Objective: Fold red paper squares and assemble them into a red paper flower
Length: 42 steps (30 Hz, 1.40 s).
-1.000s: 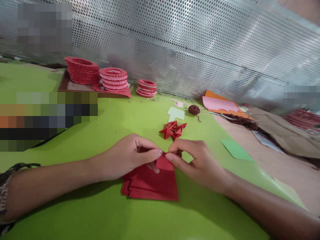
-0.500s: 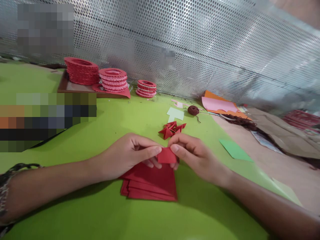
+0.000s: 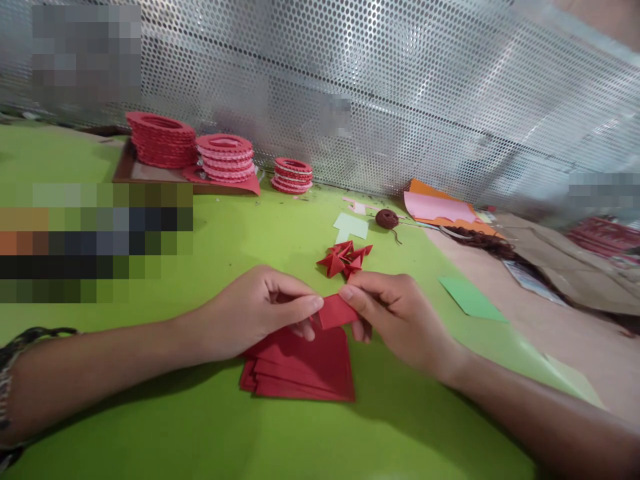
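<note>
A lime-green counter (image 3: 150, 427) runs up to a perforated metal screen (image 3: 400, 100), and dead centre both hands are busy on one small folded red paper piece (image 3: 336, 311). Left hand (image 3: 255, 313) has thumb and forefinger pressed together on its near-left edge, right hand (image 3: 400, 317) is clamped on its right end, the piece lifted just above a stack of red paper sheets (image 3: 305, 367) lying at 6 o'clock of the grip. That paper looks light, thin and easily creased, so it is best pinched at the edges, close to the fold. At 12 o'clock, one cluster of folded red pieces (image 3: 345, 259); beyond it one ball of brown twine (image 3: 387, 219). At 10 o'clock, three stacks of red rings (image 3: 225, 157). At 3 o'clock, one green sheet (image 3: 473, 299).
</note>
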Tool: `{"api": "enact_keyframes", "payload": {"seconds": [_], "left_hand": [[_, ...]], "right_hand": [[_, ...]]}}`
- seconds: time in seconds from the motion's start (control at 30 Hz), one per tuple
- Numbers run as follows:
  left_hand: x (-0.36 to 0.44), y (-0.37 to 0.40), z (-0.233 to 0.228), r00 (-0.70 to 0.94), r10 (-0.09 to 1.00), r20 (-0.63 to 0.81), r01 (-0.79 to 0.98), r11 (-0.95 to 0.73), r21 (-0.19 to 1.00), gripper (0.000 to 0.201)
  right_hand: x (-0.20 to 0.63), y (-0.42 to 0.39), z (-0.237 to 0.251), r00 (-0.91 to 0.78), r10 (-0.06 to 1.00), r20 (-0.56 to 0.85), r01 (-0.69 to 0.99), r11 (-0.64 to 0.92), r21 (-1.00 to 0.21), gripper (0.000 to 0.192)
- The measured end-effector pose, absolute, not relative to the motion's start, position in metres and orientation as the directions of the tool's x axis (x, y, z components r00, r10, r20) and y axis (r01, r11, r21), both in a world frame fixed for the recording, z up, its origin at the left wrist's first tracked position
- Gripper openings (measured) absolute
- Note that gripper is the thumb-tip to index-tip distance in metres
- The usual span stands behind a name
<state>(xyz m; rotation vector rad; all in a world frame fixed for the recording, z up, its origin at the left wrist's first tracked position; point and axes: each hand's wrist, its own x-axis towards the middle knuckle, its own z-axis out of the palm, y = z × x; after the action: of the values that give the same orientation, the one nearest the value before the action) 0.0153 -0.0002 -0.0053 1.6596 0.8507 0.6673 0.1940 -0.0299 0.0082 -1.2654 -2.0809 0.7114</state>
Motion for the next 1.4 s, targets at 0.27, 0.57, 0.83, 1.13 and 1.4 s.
{"api": "enact_keyframes", "payload": {"seconds": [0.27,0.57,0.83,1.13,1.4], "left_hand": [[0.0174,-0.0024,-0.0059,0.573,0.820,0.007,0.233,-0.171,0.957,0.018],[0.0147,-0.0035,-0.0015,0.611,0.792,0.014,0.215,-0.183,0.959,0.024],[0.0147,-0.0034,-0.0030,0.633,0.771,-0.076,0.272,-0.130,0.953,0.023],[0.0099,0.0020,-0.0062,0.807,0.587,-0.055,0.158,-0.126,0.979,0.022],[0.0082,0.0030,-0.0031,0.859,0.506,-0.076,0.123,-0.060,0.991,0.016]], "right_hand": [[0.1896,-0.0300,0.0074,-0.360,0.856,0.372,0.651,0.516,-0.556,0.034],[0.1929,-0.0315,0.0023,-0.468,0.839,0.277,0.492,0.507,-0.708,0.017],[0.1949,-0.0313,0.0025,-0.441,0.834,0.333,0.585,0.548,-0.598,0.020],[0.1939,-0.0283,0.0031,-0.527,0.730,0.436,0.414,0.668,-0.618,0.012],[0.1936,-0.0257,0.0045,-0.579,0.544,0.607,0.297,0.834,-0.464,0.012]]}}
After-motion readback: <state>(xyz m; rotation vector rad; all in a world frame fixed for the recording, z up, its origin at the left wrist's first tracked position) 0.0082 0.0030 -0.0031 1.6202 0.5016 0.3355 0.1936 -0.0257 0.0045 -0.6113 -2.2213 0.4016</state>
